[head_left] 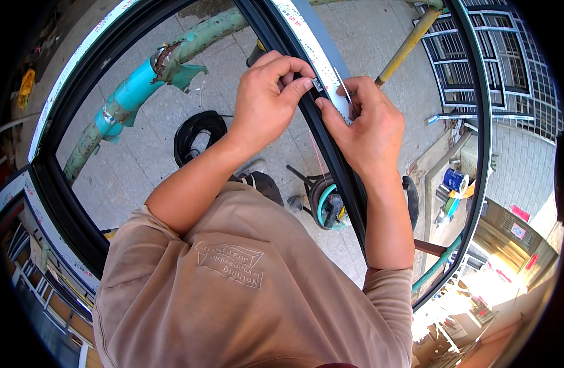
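Note:
A black window-frame bar [331, 147] runs slantwise before me, its outer face covered by white printed film [306, 30]. My left hand [263, 98] is closed, thumb and forefinger pinching a small metal piece [317, 84] against the bar. On the bar's other side, my right hand [369, 126] wraps the edge, thumb on the black face and fingers over the filmed face. A thin pale strip [342, 83] sticks up beside the right fingers; whether they hold it is hidden.
A green pipe with torn turquoise wrapping [134, 86] crosses at left. Below, on the paved floor [233, 67], lie a black coil [199, 138] and a round container with a turquoise rim [322, 205]. Barred metal frames [478, 55] lean at right, near a blue bucket [455, 180].

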Available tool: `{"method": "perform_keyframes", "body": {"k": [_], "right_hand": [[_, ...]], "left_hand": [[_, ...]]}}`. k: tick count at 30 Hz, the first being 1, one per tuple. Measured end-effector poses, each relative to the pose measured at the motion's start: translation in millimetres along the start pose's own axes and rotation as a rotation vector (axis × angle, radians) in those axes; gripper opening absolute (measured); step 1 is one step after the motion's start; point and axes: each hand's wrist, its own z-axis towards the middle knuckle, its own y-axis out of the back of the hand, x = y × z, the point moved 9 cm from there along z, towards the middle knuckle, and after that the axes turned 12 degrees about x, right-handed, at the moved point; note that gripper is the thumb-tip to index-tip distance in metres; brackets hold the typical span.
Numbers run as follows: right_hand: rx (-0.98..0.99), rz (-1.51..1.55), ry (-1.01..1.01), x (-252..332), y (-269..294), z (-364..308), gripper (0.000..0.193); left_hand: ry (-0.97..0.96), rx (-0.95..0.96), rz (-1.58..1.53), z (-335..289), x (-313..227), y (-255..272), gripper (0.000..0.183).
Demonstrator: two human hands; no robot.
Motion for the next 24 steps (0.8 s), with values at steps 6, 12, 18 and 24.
{"method": "perform_keyframes", "body": {"k": [6, 12, 18, 24], "right_hand": [[-0.003, 0.01, -0.004, -0.3, -0.2, 0.8, 0.034], [0.005, 0.005, -0.022, -1.2, -1.3, 1.1, 0.033], [-0.003, 0.01, -0.027, -1.6, -0.8, 0.5, 0.034], [0.021, 0.01, -0.031, 2.1, -2.1, 4.1, 0.033]], "left_hand": [[-0.028, -0.012, 0.0, -3.9, 2.1, -1.9, 0.013], [-0.09, -0.05, -0.038, -5.3, 4.3, -3.0, 0.013], [-0.111, 0.01, -0.052, -5.0, 6.3, -6.5, 0.013], [-0.02, -0.069, -0.075, -9.9, 16.2, -5.1, 0.014]]}}
